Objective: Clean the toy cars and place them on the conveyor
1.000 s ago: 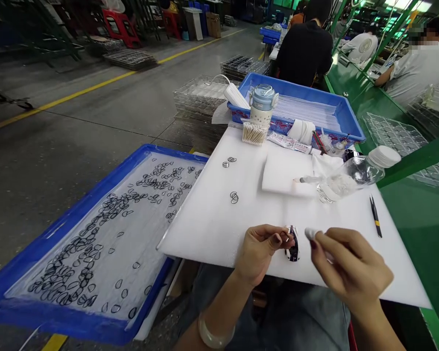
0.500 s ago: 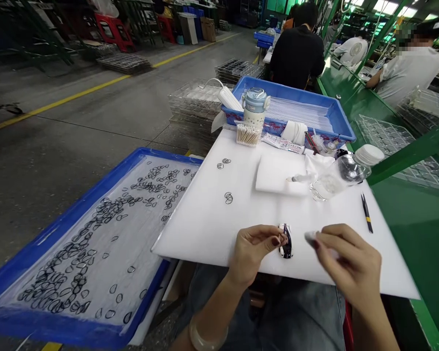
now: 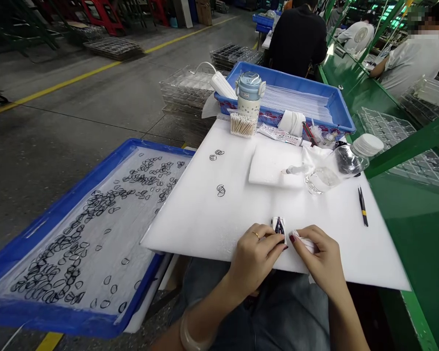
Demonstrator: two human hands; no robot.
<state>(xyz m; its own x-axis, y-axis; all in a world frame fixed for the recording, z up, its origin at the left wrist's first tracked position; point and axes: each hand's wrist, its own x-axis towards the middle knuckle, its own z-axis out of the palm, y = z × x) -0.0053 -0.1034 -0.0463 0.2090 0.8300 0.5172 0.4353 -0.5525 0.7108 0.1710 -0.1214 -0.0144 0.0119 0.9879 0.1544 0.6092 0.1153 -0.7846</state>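
My left hand [image 3: 254, 261] is closed, its thumb and fingertips pressed together at the lower end of a small black-and-white part [image 3: 278, 225]. The fingers cover that end, so what they pinch is hidden. The part lies near the front edge of a white foam board [image 3: 190, 219]. Just to its right, my right hand [image 3: 324, 258] grips a folded white cloth [image 3: 307, 243], its tip close to the left fingertips. Several thin black rings [image 3: 221, 190] lie farther left on the board.
A blue tray [image 3: 40, 229] of black rings stands at the left. Tweezers [image 3: 362, 207] lie right. Behind are a foam block [image 3: 263, 165], a clear bottle [image 3: 346, 160], cotton swabs [image 3: 242, 125], a cup [image 3: 249, 92] and a blue bin [image 3: 346, 109]. Co-workers sit beyond.
My right hand has moved left with the white cloth, closer to the small part. My left fingers have shifted down over its lower end. The view has tilted slightly downward.
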